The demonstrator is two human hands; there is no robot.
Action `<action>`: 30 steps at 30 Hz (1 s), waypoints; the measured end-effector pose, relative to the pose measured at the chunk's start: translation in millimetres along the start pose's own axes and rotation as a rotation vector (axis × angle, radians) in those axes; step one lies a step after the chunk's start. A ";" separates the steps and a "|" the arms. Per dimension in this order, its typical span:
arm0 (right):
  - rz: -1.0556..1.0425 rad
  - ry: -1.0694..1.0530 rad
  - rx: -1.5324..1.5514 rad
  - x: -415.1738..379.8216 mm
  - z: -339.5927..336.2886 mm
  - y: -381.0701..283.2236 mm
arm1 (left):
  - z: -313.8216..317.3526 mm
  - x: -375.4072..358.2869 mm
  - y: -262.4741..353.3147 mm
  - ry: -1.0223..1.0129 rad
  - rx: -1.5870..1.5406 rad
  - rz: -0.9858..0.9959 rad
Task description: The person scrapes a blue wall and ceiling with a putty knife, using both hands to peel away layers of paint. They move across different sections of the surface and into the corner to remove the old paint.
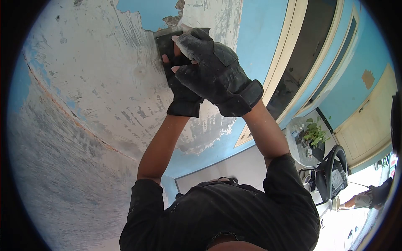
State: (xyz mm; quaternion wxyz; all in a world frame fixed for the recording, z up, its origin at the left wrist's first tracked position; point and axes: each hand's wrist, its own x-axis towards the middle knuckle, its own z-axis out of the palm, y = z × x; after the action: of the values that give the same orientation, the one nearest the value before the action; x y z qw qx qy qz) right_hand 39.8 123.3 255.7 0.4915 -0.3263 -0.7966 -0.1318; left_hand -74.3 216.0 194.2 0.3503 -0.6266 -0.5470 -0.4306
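Both of my hands wear black fingerless gloves and meet at a dark, flat scraper (pixel 162 43) lying against the patchy wall (pixel 113 79). My left hand (pixel 185 90) is underneath, its fingers closed at the tool, partly hidden by the other hand. Over it, my right hand (pixel 211 67) is closed around the handle area, with bare fingertips showing. Just above the scraper is a rough edge of blue paint (pixel 144 12) with a broken grey patch.
At the right are a cream-framed window (pixel 289 62) and a cream door (pixel 368 121). Below them stand a round glass table (pixel 293 144) with a leafy plant (pixel 315 133) and a black chair (pixel 331 171). Another person's hand (pixel 349 203) shows at the lower right.
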 end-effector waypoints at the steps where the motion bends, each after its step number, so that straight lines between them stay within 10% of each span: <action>1: -0.005 0.005 -0.001 1.3 -1.1 -1.3 | -0.8 0.1 0.4 0.003 0.008 0.001; 15: -0.029 0.001 0.015 -2.1 0.2 -3.8 | -1.6 -1.4 -28.0 0.199 -0.203 0.013; 30: -0.133 0.072 0.098 2.8 8.6 -1.9 | 11.8 -35.9 -1.4 -0.051 0.039 -0.094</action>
State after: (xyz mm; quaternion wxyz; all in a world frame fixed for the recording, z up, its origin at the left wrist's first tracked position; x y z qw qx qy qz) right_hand 31.7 127.5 254.2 0.5254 -0.2434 -0.8037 -0.1367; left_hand -75.0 213.2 156.5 0.3279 -0.6042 -0.5930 -0.4194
